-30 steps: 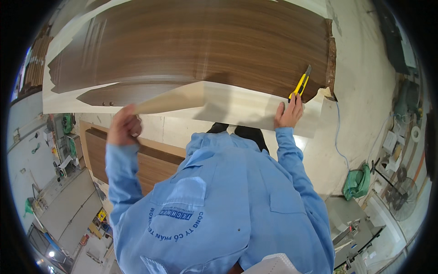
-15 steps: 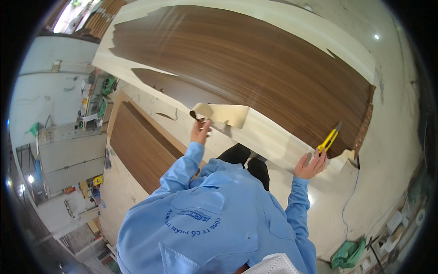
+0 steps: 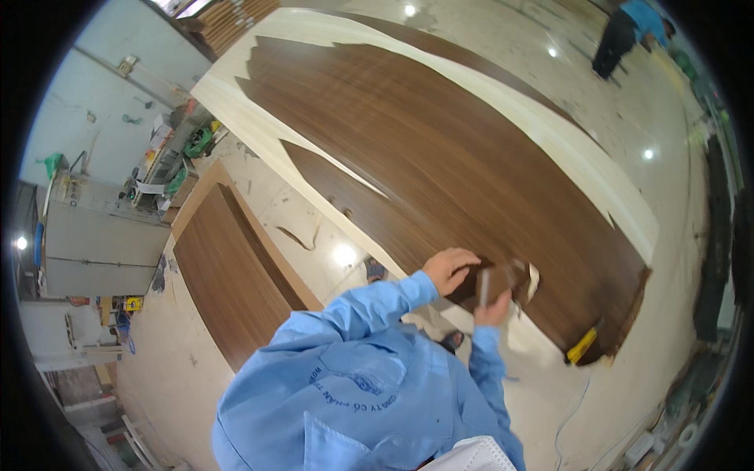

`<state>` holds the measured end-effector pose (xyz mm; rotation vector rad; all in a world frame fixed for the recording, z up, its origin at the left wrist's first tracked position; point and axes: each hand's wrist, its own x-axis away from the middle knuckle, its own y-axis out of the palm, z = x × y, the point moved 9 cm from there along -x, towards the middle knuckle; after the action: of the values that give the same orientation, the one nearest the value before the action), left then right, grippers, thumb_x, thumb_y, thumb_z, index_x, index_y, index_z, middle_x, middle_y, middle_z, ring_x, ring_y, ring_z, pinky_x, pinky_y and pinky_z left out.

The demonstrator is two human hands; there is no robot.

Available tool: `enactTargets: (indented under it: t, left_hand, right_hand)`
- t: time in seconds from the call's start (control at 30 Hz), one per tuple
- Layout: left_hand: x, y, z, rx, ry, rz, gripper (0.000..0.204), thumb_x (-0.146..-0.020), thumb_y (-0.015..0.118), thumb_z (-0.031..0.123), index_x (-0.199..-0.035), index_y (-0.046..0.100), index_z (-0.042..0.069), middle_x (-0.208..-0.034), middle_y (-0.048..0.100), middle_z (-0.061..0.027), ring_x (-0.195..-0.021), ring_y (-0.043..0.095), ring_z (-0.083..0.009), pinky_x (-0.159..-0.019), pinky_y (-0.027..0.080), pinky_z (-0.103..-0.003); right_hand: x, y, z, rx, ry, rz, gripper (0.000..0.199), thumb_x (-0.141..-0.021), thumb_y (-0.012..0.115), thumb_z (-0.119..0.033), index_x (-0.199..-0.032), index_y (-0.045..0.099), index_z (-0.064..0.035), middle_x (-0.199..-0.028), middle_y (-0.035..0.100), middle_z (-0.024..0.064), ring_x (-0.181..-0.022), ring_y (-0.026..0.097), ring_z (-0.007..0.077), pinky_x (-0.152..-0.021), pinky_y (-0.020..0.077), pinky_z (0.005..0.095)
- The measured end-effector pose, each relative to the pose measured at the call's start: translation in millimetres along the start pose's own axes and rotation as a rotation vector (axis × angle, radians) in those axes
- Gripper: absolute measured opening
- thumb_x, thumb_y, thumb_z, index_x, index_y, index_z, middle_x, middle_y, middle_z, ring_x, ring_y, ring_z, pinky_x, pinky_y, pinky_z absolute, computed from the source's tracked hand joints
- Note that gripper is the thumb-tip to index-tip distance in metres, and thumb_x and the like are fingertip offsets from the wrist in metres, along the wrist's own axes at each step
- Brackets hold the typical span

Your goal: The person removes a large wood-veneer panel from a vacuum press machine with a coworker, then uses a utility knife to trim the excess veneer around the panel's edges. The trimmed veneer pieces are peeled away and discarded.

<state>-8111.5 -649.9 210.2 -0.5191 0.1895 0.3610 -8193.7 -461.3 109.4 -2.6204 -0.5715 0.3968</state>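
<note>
A long panel faced with brown wood-grain film (image 3: 408, 165) stretches across the view, with pale, jagged-edged areas of bare surface along its sides. At its near edge my left hand (image 3: 449, 271) rests with its fingers stretched out over the brown film. Just to the right, my right hand (image 3: 493, 311) is closed on a loose brown film strip (image 3: 510, 275), blurred by motion. The strip curls over and shows its beige back beside the hand. Farther right on the panel lies a yellow utility knife (image 3: 582, 345), apart from both hands.
Another brown panel (image 3: 232, 267) lies on the floor at the left, near a thin curled offcut (image 3: 297, 238). Grey cabinets (image 3: 102, 243) line the left side. A co-worker (image 3: 632, 31) bends over at the far right. A thin blue cord (image 3: 577, 416) trails across the floor.
Both hands have come together at the panel's near edge, the left moving right. My right hand has left the knife's side and now grips the strip. The view has shifted, bringing in a co-worker.
</note>
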Motion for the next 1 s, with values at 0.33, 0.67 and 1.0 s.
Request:
enactTargets:
  t: [0.33, 0.67, 1.0]
  left_hand:
    - [33.3, -97.7, -124.8, -0.290, 0.195, -0.401, 0.067, -0.085, 0.070, 0.021, -0.145, 0.045, 0.007, -0.161, 0.032, -0.0129, -0.152, 0.022, -0.0343, -0.121, 0.023, -0.053]
    - [30.3, -112.7, -135.8, -0.360, 0.344, -0.613, 0.082, -0.083, 0.074, 0.034, -0.151, 0.038, 0.008, -0.164, 0.025, -0.0133, -0.152, 0.020, -0.0351, -0.122, 0.020, -0.055]
    - [11.3, -127.7, -135.9, -0.505, 0.305, -0.709, 0.087, -0.089, 0.061, 0.052, -0.155, 0.030, 0.003, -0.164, 0.023, -0.0137, -0.152, 0.017, -0.0365, -0.123, 0.015, -0.054]
  right_hand:
    - [48.5, 66.1, -112.1, 0.595, -0.210, -0.228, 0.064, -0.088, 0.068, -0.022, -0.143, 0.044, 0.0010, -0.143, 0.050, 0.0214, -0.135, 0.044, 0.0417, -0.116, 0.0300, 0.0528]
    - [4.4, -24.3, 31.8, -0.172, 0.436, 0.649, 0.049, -0.099, 0.058, -0.030, -0.131, 0.057, 0.0066, -0.128, 0.063, 0.0234, -0.115, 0.062, 0.0382, -0.100, 0.0488, 0.0524]
    - [76.3, -22.3, 35.7, -0.461, 0.932, 1.188, 0.063, -0.093, 0.059, -0.064, -0.123, 0.061, -0.0080, -0.103, 0.063, 0.0118, -0.082, 0.061, 0.0236, -0.066, 0.0544, 0.0384]
